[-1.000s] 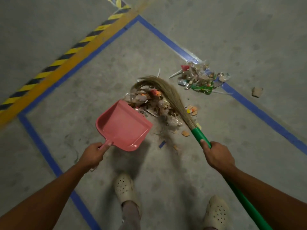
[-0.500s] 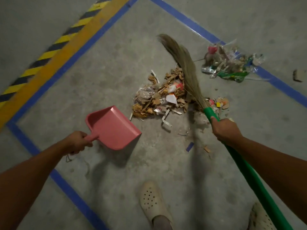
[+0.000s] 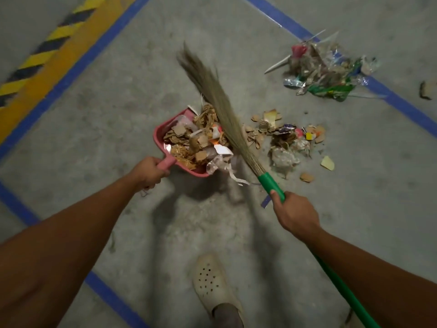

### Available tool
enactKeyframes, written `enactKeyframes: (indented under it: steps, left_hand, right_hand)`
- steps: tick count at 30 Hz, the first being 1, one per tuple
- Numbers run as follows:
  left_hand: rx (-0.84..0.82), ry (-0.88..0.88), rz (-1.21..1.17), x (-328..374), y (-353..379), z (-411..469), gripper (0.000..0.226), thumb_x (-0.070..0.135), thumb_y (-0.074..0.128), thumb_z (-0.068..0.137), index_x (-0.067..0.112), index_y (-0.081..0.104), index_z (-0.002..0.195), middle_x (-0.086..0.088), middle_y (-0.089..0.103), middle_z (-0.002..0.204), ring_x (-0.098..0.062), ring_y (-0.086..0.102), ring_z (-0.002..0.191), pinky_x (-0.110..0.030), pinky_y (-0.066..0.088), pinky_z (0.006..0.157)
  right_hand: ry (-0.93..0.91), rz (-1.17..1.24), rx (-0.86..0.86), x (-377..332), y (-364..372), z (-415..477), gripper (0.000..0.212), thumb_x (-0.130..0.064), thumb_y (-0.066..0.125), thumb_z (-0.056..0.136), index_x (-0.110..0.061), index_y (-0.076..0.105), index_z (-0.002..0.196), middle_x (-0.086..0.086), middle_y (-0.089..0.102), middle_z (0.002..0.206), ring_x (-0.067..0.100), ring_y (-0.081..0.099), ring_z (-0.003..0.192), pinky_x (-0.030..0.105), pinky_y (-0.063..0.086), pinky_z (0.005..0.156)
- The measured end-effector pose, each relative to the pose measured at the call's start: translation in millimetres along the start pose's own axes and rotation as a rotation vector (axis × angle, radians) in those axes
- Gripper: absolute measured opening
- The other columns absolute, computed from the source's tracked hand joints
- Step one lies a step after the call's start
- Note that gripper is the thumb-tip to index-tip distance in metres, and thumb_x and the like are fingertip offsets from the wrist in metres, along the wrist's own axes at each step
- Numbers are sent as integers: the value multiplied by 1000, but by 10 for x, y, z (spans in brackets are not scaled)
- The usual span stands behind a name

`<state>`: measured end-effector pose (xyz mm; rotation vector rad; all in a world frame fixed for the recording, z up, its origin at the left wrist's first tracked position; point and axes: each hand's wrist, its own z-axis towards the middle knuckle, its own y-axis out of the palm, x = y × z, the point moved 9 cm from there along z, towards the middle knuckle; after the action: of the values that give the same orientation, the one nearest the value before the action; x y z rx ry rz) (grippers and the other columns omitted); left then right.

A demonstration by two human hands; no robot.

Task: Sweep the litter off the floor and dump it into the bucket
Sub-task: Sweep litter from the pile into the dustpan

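Observation:
My left hand [image 3: 148,172] grips the handle of a pink dustpan [image 3: 165,134], which is heaped with cardboard scraps and wrappers [image 3: 196,140]. My right hand [image 3: 296,215] holds the green handle of a broom [image 3: 269,179]; its straw bristles [image 3: 212,91] lie across the dustpan's right side. A smaller scatter of litter [image 3: 283,138] stays on the floor right of the bristles. A second pile of plastic wrappers [image 3: 326,69] lies at the far right on the blue line. No bucket is in view.
The floor is grey concrete with blue tape lines [image 3: 399,102] and a yellow-and-black hazard stripe [image 3: 45,48] at the upper left. One loose scrap [image 3: 425,89] lies at the right edge. My foot in a pale clog [image 3: 212,285] stands below the dustpan.
The broom swept left and pushed most of the near pile into the dustpan, which moved right to meet it. Some scraps stayed on the floor to the right.

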<state>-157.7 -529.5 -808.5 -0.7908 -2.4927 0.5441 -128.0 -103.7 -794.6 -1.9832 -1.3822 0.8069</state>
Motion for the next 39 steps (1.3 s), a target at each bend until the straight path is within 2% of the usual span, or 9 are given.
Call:
enactKeyframes:
  steps: [6, 11, 14, 19, 24, 26, 29, 35, 39]
  left_hand:
    - [25, -36, -60, -195, 196, -176, 23, 10, 65, 92, 4, 61, 114, -13, 54, 65, -18, 44, 44, -24, 35, 40]
    - [-16, -118, -77, -267, 480, -299, 23, 11, 62, 95, 4, 57, 116, -14, 54, 72, -18, 44, 47, -24, 34, 42]
    - [-18, -96, -83, -106, 639, -302, 21, 12, 61, 95, 4, 56, 114, -14, 55, 72, -18, 46, 49, -24, 36, 42]
    - [47, -60, -64, 60, 778, -338, 17, 17, 62, 95, 4, 58, 107, -15, 57, 73, -22, 51, 50, -28, 41, 44]
    - [78, -26, -103, 87, 980, -498, 12, 18, 60, 96, 6, 59, 100, -15, 58, 69, -24, 52, 49, -30, 42, 44]
    - [70, -20, -134, 58, 1059, -577, 13, 16, 60, 97, 3, 60, 101, -15, 56, 66, -24, 50, 47, -30, 41, 42]
    - [73, -6, -154, -50, 1086, -704, 15, 13, 60, 98, -1, 60, 103, -15, 54, 63, -22, 46, 45, -28, 40, 40]
    - [124, -52, -55, -419, 822, -866, 10, 14, 62, 96, 5, 61, 101, -16, 58, 62, -23, 50, 42, -27, 42, 42]
    - [122, -61, 77, -389, 758, -810, 13, 16, 64, 95, 3, 62, 97, -16, 62, 64, -24, 53, 46, -28, 43, 47]
  right_hand:
    - [60, 27, 85, 396, -263, -59, 56, -66, 29, 100, -20, 59, 91, 2, 60, 71, 18, 59, 63, 31, 52, 57]
    - [136, 40, -24, 621, -191, -86, 59, -64, 29, 101, -16, 62, 90, 3, 62, 74, 18, 61, 66, 33, 57, 64]
    - [87, 11, -59, 554, -45, -216, 59, -66, 29, 100, -18, 63, 94, 2, 63, 78, 20, 63, 70, 35, 57, 66]
    - [0, -11, -39, 523, -54, -447, 54, -63, 30, 101, -20, 62, 104, 2, 62, 82, 20, 60, 70, 31, 47, 60]
    - [-29, -19, 52, 847, -367, -492, 56, -68, 28, 99, -23, 61, 100, 2, 64, 78, 21, 63, 69, 36, 57, 66]
    - [-24, -6, 89, 1026, -517, -480, 56, -69, 27, 98, -24, 59, 98, 1, 62, 74, 19, 62, 65, 36, 57, 63]
    - [25, 10, 132, 1330, -711, -472, 54, -68, 27, 99, -22, 57, 93, 1, 59, 71, 18, 59, 62, 31, 50, 57]
    - [312, 140, 97, 2129, -662, -480, 62, -65, 26, 101, -12, 57, 92, 10, 61, 83, 28, 60, 74, 35, 46, 66]
    - [413, 217, -14, 2323, -323, -451, 67, -63, 26, 103, -6, 61, 93, 11, 63, 79, 25, 62, 69, 36, 54, 67]
